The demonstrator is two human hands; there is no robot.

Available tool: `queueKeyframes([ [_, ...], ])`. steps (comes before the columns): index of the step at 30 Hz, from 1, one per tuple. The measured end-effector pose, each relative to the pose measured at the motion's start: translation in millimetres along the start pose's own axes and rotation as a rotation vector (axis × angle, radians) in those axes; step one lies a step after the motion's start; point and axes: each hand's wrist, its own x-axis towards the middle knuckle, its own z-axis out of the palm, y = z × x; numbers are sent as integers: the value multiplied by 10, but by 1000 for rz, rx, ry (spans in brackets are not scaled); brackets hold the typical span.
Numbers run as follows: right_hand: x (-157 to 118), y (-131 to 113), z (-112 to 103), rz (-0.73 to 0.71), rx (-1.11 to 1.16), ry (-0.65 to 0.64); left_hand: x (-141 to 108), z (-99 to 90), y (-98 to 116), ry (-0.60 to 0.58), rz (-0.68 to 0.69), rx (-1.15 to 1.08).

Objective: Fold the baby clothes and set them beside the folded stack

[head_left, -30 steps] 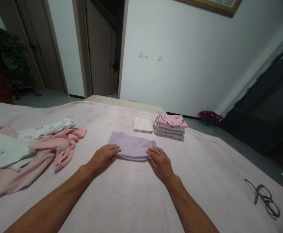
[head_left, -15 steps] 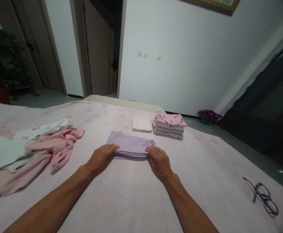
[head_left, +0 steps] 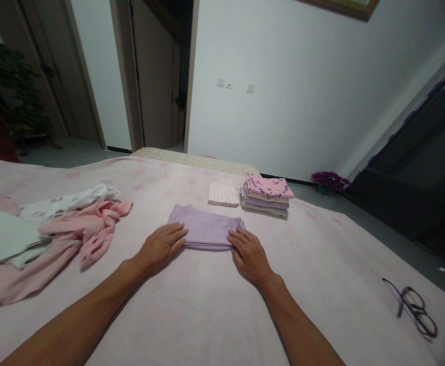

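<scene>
A folded purple ribbed garment point(head_left: 207, 230) lies flat on the pink bedspread point(head_left: 215, 305) in front of me. On its near left corner rests my left hand point(head_left: 164, 245), fingers stretched out over the cloth. My right hand point(head_left: 248, 252) lies the same way on the near right corner, open and pressing down. Just beyond is a folded cream striped cloth point(head_left: 223, 194). Beside that, to the right, stands a stack of folded clothes point(head_left: 266, 195), topped by a pink piece with dark lettering.
Unfolded clothes in pink, white and pale grey point(head_left: 73, 229) lie heaped at the left. Black-framed glasses point(head_left: 415, 307) sit near the bed's right edge. Purple flowers point(head_left: 329, 181) stand on the floor beyond, and a green plant point(head_left: 7, 91) is at the far left.
My fingers have gone from gripping the garment's near edge to lying flat on top. That edge has dropped onto the bed, and its layers now lie flatter.
</scene>
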Motion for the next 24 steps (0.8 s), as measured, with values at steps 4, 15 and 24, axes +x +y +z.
queueKeyframes([
  [4, -1, -9, 19, 17, 7, -11, 11, 39, 14, 25, -36, 4],
  [15, -13, 11, 40, 9, 5, 17, 10, 65, 41, 10, -28, 61],
  [24, -10, -4, 41, 17, -2, 30, 20, 42, 78, 31, -45, 42],
])
